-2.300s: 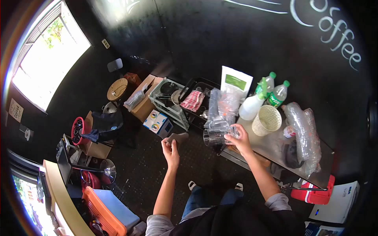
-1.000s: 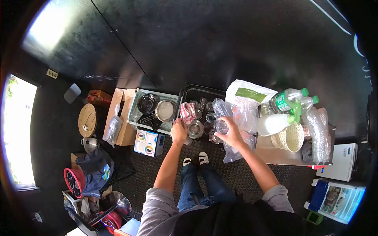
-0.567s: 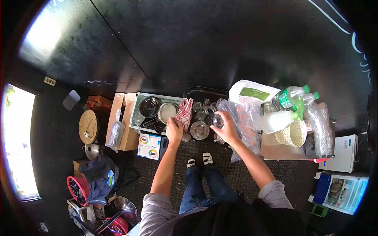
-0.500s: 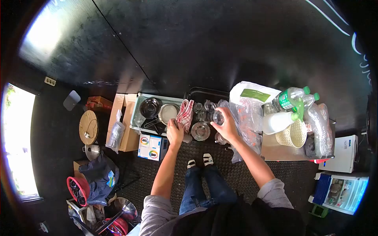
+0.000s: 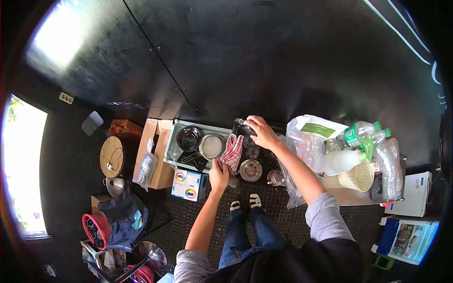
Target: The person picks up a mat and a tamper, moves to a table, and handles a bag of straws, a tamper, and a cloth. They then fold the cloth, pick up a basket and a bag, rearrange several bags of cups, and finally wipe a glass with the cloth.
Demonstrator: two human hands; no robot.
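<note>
My left hand (image 5: 219, 175) is closed at the near edge of the crate, by the lower end of a red-and-white checked cloth (image 5: 232, 152); what its fingers hold is too small to name. Farther right, my right hand (image 5: 260, 132) reaches over the black tray, its curved fingers around a clear glass (image 5: 248, 130). Another glass (image 5: 252, 152) stands just below it, and a round glass dish (image 5: 250, 170) lies nearer to me. Left of the cloth, a light pot (image 5: 211, 146) and a black bowl (image 5: 189, 138) rest in the pale crate (image 5: 171, 140).
A boxed item (image 5: 188, 185) and an open cardboard box (image 5: 163, 165) are at the left. Bubble wrap (image 5: 311, 150), a white bag (image 5: 315, 127), a white spray bottle (image 5: 343, 162), green-capped bottles (image 5: 358, 134) and a woven basket (image 5: 357, 177) crowd the right.
My right hand has moved up and left with the glass, to the far side of the black tray. My left hand stays near the cloth. The whole view has shifted a little.
</note>
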